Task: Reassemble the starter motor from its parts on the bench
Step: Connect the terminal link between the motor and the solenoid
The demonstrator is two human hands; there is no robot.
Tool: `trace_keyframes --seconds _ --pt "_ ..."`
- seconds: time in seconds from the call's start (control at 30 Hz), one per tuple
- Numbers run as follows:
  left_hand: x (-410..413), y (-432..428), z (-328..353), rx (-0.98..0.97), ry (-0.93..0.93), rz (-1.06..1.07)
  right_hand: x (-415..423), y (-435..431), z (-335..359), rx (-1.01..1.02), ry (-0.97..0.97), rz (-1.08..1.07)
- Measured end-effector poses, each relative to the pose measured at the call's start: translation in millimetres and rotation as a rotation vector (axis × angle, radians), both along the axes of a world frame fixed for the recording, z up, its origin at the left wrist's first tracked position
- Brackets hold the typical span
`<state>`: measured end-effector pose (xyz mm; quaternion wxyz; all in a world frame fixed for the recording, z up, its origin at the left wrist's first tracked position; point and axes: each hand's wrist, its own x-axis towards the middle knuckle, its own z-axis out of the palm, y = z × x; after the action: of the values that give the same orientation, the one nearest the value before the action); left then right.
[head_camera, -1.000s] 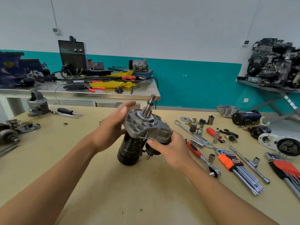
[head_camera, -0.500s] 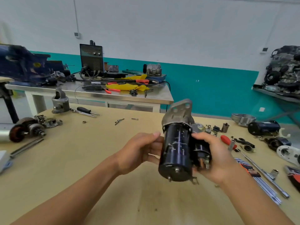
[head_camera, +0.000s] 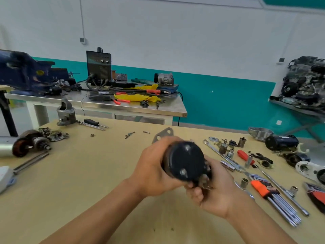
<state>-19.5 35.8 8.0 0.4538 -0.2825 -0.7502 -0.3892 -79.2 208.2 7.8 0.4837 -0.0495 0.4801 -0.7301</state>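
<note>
As left hand (head_camera: pixel 151 171) and right hand (head_camera: pixel 217 192) clasp it, starter motor (head_camera: pixel 184 159) raised over bench (head_camera: pixel 79 182)

The left hand (head_camera: pixel 153 173) and right hand (head_camera: pixel 216 194) are bare. Both forearms (head_camera: pixel 98 210) are uncovered to the frame's edge.

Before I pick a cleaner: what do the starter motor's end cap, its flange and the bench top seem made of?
End cap: probably black-painted metal, semi-gloss; it shows highlights and scuffs. Flange: bare grey metal, matte, perhaps cast aluminium. Bench top: pale tan board, matte and uniform, likely wood composite.
</note>
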Motion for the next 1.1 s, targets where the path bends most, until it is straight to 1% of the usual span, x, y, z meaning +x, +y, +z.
trace_keyframes --seconds 0.07,0.1,0.13,0.2,0.23,0.27,0.3,0.33,0.37,0.43,0.5,0.57,0.63,0.8,0.97,1.03,1.1 --pt "5 -9 10 0.162 -0.051 0.053 -6 -7 3 0.197 0.210 0.116" --pt "7 -14 15 0.237 -0.079 0.098 -12 -11 4 0.311 0.342 0.116" --pt "8 -21 19 0.293 -0.110 0.145 -19 -16 6 0.416 0.490 0.071" --pt "8 -38 24 0.331 -0.180 0.233 -38 -26 13 0.565 0.853 -0.095" --pt "8 -48 26 0.333 -0.222 0.270 -49 -31 16 0.620 1.059 -0.142" --pt "9 -57 27 0.333 -0.262 0.308 -61 -35 16 0.684 1.253 -0.133" --pt "9 -65 28 0.326 -0.298 0.351 -72 -40 15 0.752 1.401 -0.064" --pt "9 -72 29 0.312 -0.329 0.394 -80 -46 13 0.817 1.482 0.035" --pt "9 -78 29 0.299 -0.355 0.427 -87 -52 9 0.867 1.513 0.134" --pt "10 -86 32 0.281 -0.416 0.459 -94 -66 0 0.950 1.535 0.265" --pt "10 -90 33 0.245 -0.500 0.465 -98 -79 -8 1.021 1.578 0.347" --pt "8 -88 32 0.154 -0.614 0.473 -99 -88 -11 1.075 1.618 0.390" --pt "6 -82 28 0.081 -0.705 0.497 -97 -94 -11 1.087 1.638 0.388" --pt "0 -79 28 0.076 -0.758 0.530 -94 -94 -12 1.072 1.653 0.385" --pt "-8 -83 29 0.010 -0.823 0.514 -87 -85 -12 1.113 1.768 0.449" --pt "-10 -84 27 0.012 -0.804 0.545 -85 -79 -15 1.087 1.768 0.404" --pt "-9 -83 24 -0.023 -0.763 0.596 -83 -70 -17 0.946 1.681 0.240"
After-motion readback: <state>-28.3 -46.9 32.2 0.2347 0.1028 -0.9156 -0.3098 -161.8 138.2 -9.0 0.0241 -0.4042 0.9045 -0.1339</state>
